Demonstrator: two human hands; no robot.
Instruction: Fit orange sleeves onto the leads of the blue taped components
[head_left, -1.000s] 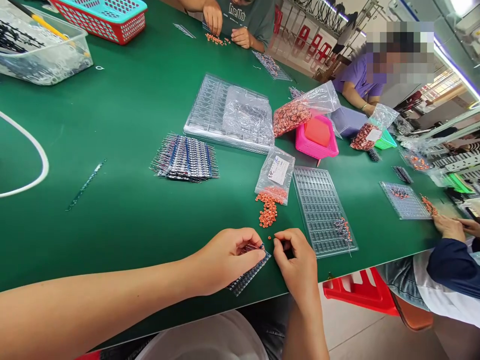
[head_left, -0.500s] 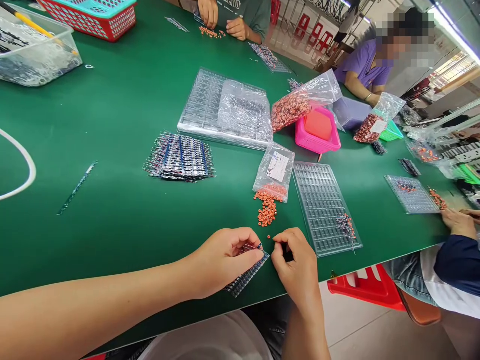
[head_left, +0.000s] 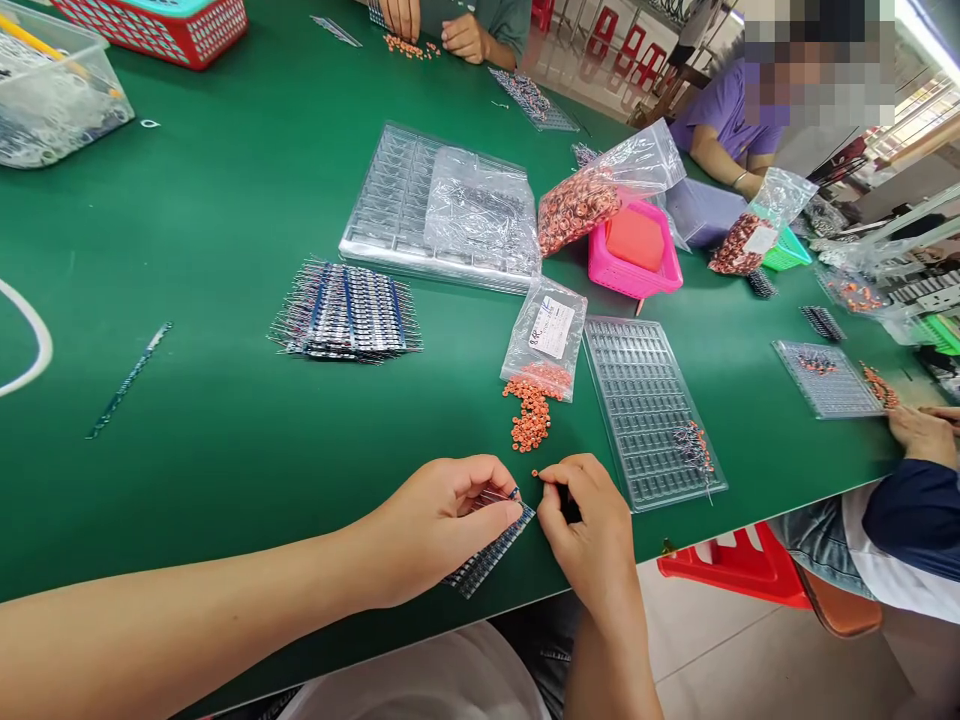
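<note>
My left hand (head_left: pixel 457 525) is closed on a dark blue taped strip of wire-leaded components (head_left: pixel 491 560), which slants down toward the table's front edge. Thin leads stick out between its thumb and forefinger. My right hand (head_left: pixel 589 520) is curled on the table just to the right, thumb and forefinger slightly apart. Its forefinger tip meets a single small orange ring (head_left: pixel 535 473). Beyond that lies a loose pile of orange rings (head_left: pixel 531 420), spilling from a labelled clear zip bag (head_left: pixel 551 330).
Right of the hands lies a clear ridged tray (head_left: pixel 637 410) bearing several ringed components. Farther off are a stack of taped strips (head_left: pixel 349 310), a large clear tray (head_left: pixel 382 200), a pink basket (head_left: pixel 634 275) and a bag of rings (head_left: pixel 581 205). Co-workers' hands (head_left: pixel 922 435) work around the table.
My right hand has shifted slightly left, closing the gap between its forefinger and the single orange ring. The left hand keeps its hold on the strip. The whole view has shifted a little.
</note>
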